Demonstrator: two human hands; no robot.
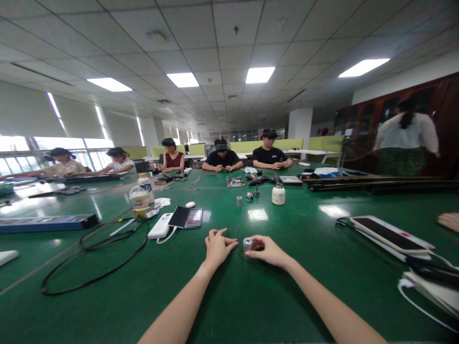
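Observation:
A small silver metal cylinder (pixel 247 245) with a dark opening in its top stands upright on the green table. My right hand (pixel 267 249) holds it from the right side, thumb and fingers curled against it. Just left of the cylinder, my left hand (pixel 218 248) hovers at the tabletop with its fingers apart and nothing visible in it. Its thumb tip points at the cylinder without touching. Farther away on the table are a similar silver cylinder (pixel 239 201), a small dark metal part (pixel 250 196) and a darker upright fitting (pixel 256 191).
A white jar (pixel 278 195) stands beyond my right hand. To the left lie a phone (pixel 184 217), a white power bank (pixel 160 226) and a looped black cable (pixel 96 283). Another phone (pixel 389 233) is at right. Several people sit across the green table (pixel 308 229); another person's hand (pixel 449 221) shows at the right edge.

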